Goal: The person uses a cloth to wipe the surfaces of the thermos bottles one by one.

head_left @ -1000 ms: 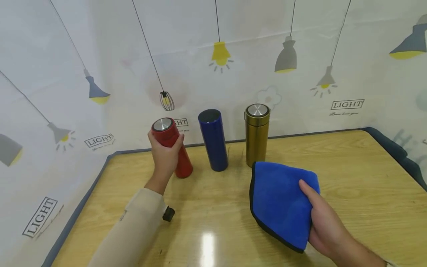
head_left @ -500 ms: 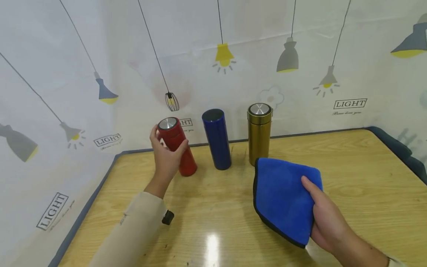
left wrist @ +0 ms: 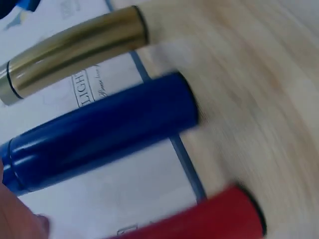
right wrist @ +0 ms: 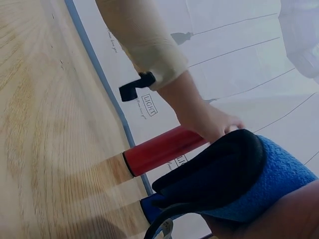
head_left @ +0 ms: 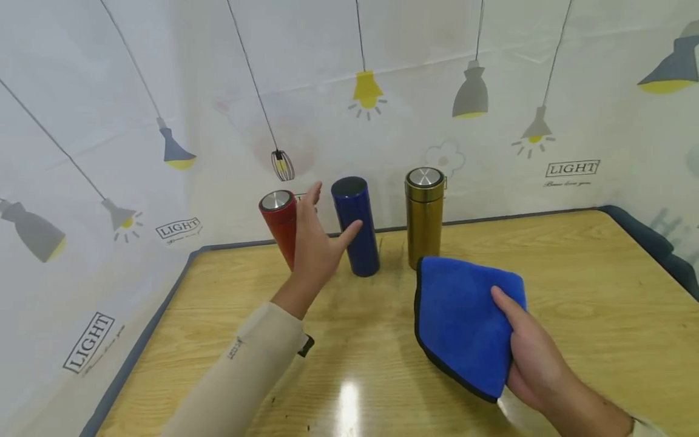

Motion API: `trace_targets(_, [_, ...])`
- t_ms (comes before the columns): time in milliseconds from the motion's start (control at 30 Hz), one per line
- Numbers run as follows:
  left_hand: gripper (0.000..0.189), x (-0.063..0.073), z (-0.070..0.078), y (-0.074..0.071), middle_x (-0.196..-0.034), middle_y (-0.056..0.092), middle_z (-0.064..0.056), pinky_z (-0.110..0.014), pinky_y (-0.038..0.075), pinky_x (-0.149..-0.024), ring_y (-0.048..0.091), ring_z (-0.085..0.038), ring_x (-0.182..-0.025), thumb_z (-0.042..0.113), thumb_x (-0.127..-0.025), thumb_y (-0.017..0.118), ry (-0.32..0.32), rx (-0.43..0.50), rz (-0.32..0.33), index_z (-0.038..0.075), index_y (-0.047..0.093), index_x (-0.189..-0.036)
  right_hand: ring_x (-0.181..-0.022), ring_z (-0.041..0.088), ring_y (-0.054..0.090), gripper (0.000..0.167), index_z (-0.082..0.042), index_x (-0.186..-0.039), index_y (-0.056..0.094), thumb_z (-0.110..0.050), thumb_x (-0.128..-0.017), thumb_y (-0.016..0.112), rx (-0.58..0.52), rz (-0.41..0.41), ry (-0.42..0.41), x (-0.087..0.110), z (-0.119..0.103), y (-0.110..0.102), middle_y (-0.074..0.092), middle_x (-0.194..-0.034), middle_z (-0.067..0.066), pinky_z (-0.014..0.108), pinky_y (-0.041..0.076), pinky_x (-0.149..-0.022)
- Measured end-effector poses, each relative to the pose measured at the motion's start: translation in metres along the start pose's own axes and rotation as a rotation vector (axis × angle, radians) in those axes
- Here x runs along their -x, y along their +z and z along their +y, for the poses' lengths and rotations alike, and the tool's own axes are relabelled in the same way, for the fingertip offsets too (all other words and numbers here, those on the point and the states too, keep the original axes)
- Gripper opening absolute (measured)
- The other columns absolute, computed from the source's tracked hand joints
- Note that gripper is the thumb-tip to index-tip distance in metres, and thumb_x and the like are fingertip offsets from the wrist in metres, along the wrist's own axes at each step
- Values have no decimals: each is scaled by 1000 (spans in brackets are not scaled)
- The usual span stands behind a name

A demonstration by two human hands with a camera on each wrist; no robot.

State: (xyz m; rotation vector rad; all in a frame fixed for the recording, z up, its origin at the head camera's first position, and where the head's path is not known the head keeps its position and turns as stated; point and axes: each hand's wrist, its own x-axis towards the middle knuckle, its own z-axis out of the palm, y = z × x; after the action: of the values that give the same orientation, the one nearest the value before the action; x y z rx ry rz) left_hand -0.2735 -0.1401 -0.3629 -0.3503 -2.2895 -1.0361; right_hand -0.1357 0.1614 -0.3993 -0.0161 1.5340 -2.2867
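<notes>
The left hand (head_left: 319, 247) is held spread just beside the blue bottle (head_left: 366, 246), and a blue cloth (head_left: 464, 325) is pinched by the right hand (head_left: 537, 361). On the desk (head_left: 590, 291), the blue bottle is flanked by a red bottle (head_left: 281, 227) and a gold bottle (head_left: 425, 224).

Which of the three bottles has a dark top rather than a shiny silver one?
The blue bottle, in the middle: its top is dark, whereas the red bottle and gold bottle have silver ones.
</notes>
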Motion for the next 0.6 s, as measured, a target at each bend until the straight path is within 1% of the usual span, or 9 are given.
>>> trace_targets(33, [94,-4,2,4,-155,35,-11,-44,37,-118,38,-25,-143,45,-85,78,-97,48,-36,21,21,-156,-115,3,60,37,-29,-135,39,-51,-107,29,-10,-5,0,0,0,1,60,-124,-17,27,53,-97])
trace_targets(100, [98,-11,3,9,-157,35,-11,-45,37,-117,39,-26,-143,48,-83,79,-250,137,-77,26,17,-157,-114,4,61,35,-29,-131,43,-51,-107,30,-24,-12,0,0,1,2,62,-123,-16,28,54,-96])
trace_targets(133, [100,-14,3,12,-157,35,-11,-46,38,-117,39,-26,-143,47,-82,79,-305,175,-90,28,17,-157,-113,5,62,34,-29,-129,45,-50,-107,30,-31,-16,-1,0,1,3,63,-121,-15,29,54,-96])
trace_targets(200, [102,-19,2,15,-156,37,-11,-49,40,-115,42,-29,-142,47,-82,80,-372,212,-117,28,16,-158,-111,6,63,32,-30,-126,48,-50,-107,31,-41,-17,2,0,2,5,65,-119,-15,29,54,-96])
trace_targets(367, [101,-24,0,24,-152,43,-11,-54,48,-106,50,-33,-135,44,-82,81,-450,224,-160,28,17,-158,-109,6,64,32,-30,-123,50,-50,-107,32,-41,-14,1,0,2,7,66,-116,-14,30,55,-95])
trace_targets(433, [99,-25,1,27,-150,46,-12,-54,49,-104,52,-33,-134,44,-82,81,-475,221,-168,29,18,-157,-109,6,65,32,-30,-122,50,-50,-107,32,-38,-12,-1,1,2,7,66,-116,-14,30,55,-94])
trace_targets(500, [96,-25,2,29,-148,49,-12,-53,50,-103,54,-31,-131,45,-82,80,-489,210,-165,29,21,-156,-109,6,65,32,-30,-122,51,-50,-107,32,-36,-8,-5,1,2,7,66,-116,-14,29,55,-94])
trace_targets(600, [92,-24,4,33,-144,53,-11,-51,51,-103,58,-30,-127,45,-83,80,-479,212,-143,27,25,-154,-111,5,63,33,-29,-125,48,-51,-107,31,-19,6,-4,2,1,5,65,-118,-15,29,55,-95])
